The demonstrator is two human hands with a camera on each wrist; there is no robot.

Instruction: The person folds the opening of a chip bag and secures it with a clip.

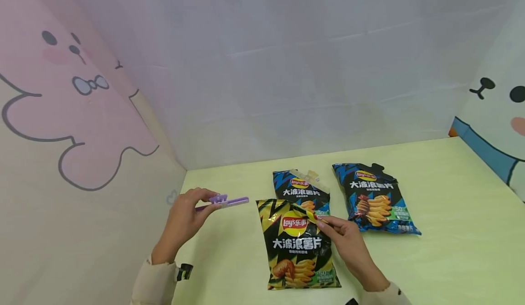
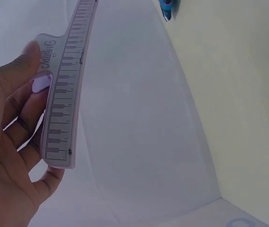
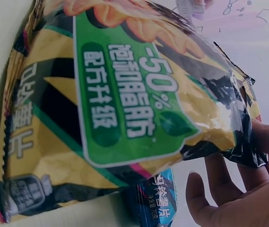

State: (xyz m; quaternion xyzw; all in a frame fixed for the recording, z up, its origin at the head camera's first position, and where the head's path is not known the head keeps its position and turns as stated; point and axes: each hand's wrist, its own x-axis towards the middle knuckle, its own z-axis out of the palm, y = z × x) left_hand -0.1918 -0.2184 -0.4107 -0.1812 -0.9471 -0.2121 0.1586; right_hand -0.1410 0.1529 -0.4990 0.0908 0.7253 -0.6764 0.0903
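Observation:
My left hand [image 1: 186,216] pinches a purple bag clip [image 1: 237,201], raised left of the chip bags. In the left wrist view, the long bar of the clip [image 2: 64,101] carries piano-key and ruler markings, and the thumb lies on its handle. A yellow-and-black Lay's chip bag [image 1: 297,268] faces up in the middle of the table. At its upper right corner, the thumb and fingers of my right hand [image 1: 348,243] pinch the folded top edge. The right wrist view shows the puffed side of this bag [image 3: 54,118] close up, with the fingers at its far end.
Behind the yellow bag lies a blue Lay's bag [image 1: 283,187], partly covered, with a pale yellow clip [image 1: 309,179] across its top. Another blue bag [image 1: 357,195] lies to the right with a black clip [image 1: 377,170]. Fabric walls [image 1: 287,90] enclose the pale yellow table [image 1: 451,214].

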